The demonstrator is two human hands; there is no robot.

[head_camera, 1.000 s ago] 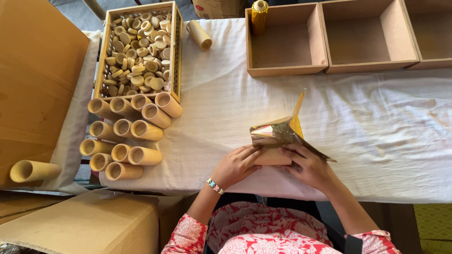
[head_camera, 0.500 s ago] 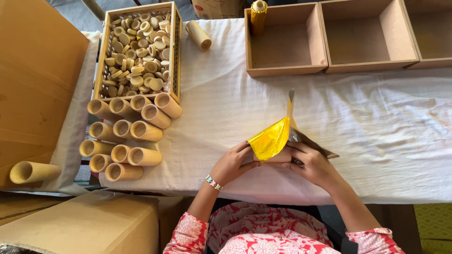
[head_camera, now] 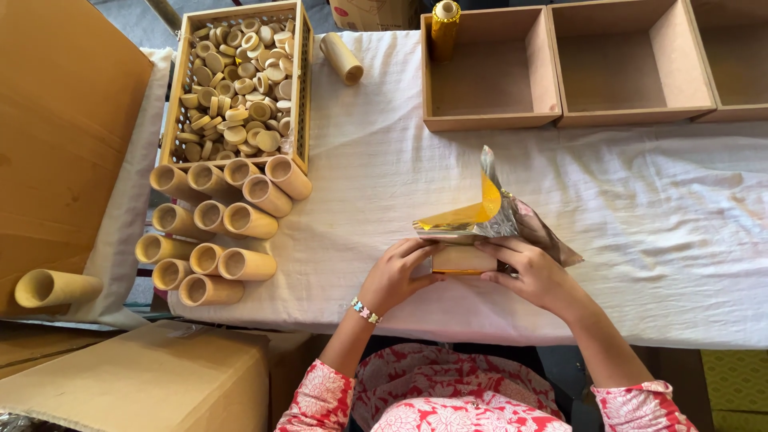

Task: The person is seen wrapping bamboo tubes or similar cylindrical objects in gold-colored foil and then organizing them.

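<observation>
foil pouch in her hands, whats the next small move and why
Probably press the raised flap of the foil pouch down flat. Both the left hand and right hand pin its lower edge to the white cloth, while the gold-lined flap stands open.

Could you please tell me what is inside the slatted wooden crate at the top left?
The crate is heaped with small round wooden caps. Its bottom is hidden beneath them.

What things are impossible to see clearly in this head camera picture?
- Small block: the left hand, the right hand and the foil pouch cover most of it.
- Right wooden box: cut off by the picture's edge.
- Yellow tube: its top is cut off by the upper edge.
- Cardboard tubes: their insides are too dark.
</observation>
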